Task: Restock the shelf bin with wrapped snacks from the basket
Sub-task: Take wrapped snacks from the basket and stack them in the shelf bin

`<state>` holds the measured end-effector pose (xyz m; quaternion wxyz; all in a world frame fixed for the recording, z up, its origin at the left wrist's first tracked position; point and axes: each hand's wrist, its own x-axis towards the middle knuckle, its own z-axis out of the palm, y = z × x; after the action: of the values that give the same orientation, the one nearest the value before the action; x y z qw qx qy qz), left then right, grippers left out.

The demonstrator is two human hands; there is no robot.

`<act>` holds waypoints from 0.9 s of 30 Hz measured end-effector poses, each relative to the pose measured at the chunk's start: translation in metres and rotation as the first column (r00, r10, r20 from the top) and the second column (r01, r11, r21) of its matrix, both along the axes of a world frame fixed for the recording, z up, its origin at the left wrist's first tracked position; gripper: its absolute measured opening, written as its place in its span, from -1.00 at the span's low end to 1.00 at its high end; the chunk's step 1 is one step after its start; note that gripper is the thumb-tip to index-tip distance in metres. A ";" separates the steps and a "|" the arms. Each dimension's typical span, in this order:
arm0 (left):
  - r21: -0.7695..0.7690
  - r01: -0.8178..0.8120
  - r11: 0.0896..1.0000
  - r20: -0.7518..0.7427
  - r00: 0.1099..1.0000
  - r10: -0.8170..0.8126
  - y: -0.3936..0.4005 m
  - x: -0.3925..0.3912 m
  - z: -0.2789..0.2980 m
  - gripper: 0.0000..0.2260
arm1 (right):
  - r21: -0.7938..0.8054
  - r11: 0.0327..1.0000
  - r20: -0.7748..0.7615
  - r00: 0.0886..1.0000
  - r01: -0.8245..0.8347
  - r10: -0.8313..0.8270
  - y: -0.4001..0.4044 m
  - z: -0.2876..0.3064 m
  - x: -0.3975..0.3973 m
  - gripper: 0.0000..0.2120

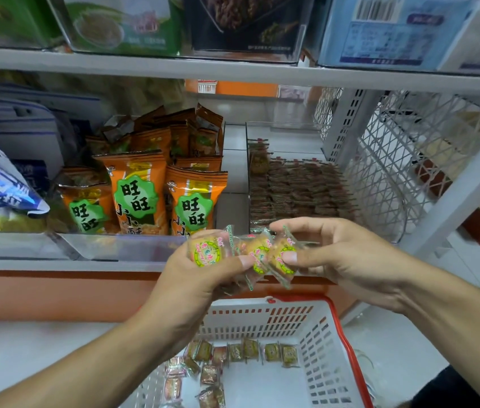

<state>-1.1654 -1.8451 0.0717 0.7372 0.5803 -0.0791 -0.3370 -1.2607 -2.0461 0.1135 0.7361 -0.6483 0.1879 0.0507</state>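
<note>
Both hands hold a small bunch of clear-wrapped snacks (250, 254) with round green-and-pink labels, just in front of the shelf edge. My left hand (203, 278) grips the bunch from below and the left. My right hand (332, 254) pinches the rightmost wrapper between thumb and fingers. Right behind them stands the clear shelf bin (297, 189), filled with rows of the same small wrapped snacks. Below my hands is the white basket (321, 343) with a red rim, and several wrapped snacks (232, 363) lie loose on its bottom.
Orange snack bags (141, 195) fill the clear bin to the left, with blue-and-white bags (0, 189) further left. A white wire side rack (394, 160) bounds the shelf on the right. Another shelf with boxed goods (244, 25) runs overhead. An orange shelf base (56, 293) sits below.
</note>
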 end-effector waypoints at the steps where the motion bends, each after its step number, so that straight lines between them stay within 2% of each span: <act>1: 0.006 0.007 1.000 0.003 1.000 -0.007 0.000 0.000 0.000 -0.35 | 0.036 0.999 -0.026 0.999 -0.029 0.030 0.001 -0.001 -0.001 -0.55; 4: 0.007 0.046 0.999 -0.001 0.999 -0.046 0.001 0.000 0.000 -0.36 | 0.137 0.979 -0.072 0.984 -0.149 0.160 0.005 -0.002 -0.003 -0.55; 9: -0.056 0.050 0.997 -0.061 0.997 -0.053 0.001 0.000 0.002 -0.44 | 0.136 0.977 -0.069 0.982 -0.163 0.174 0.003 -0.003 -0.002 -0.56; 14: -0.020 0.090 0.996 -0.016 0.996 -0.091 0.001 0.003 -0.002 -0.43 | 0.164 0.964 -0.060 0.973 -0.210 0.222 0.004 -0.005 -0.002 -0.63; 17: -0.021 0.096 0.995 -0.017 0.995 -0.097 -0.001 0.004 -0.003 -0.42 | 0.026 0.980 -0.025 0.980 -0.196 0.197 0.003 -0.008 -0.001 -0.50; 20: -0.010 0.095 0.995 -0.027 0.995 -0.095 -0.004 0.007 -0.001 -0.56 | -0.194 0.969 -0.010 0.988 -0.155 0.156 -0.002 -0.007 0.002 -0.27; 22: 0.018 0.156 0.988 -0.025 0.988 -0.155 -0.006 0.010 0.003 -0.64 | -0.290 0.935 -0.040 0.979 -0.202 0.199 -0.006 -0.005 0.003 -0.19; 25: 0.038 0.288 0.957 -0.005 0.958 -0.288 -0.005 0.016 0.007 -0.84 | -0.335 0.884 -0.113 0.946 -0.325 0.305 -0.009 -0.001 0.004 -0.23; 27: 0.033 0.303 0.952 -0.010 0.953 -0.303 -0.007 0.017 0.008 -0.86 | -0.349 0.859 -0.117 0.927 -0.374 0.356 -0.009 0.003 0.005 -0.34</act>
<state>-1.1480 -1.8518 0.0798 0.6670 0.5731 -0.1594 -0.4486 -1.2554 -2.0556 0.1162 0.5749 -0.7959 0.0857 0.1690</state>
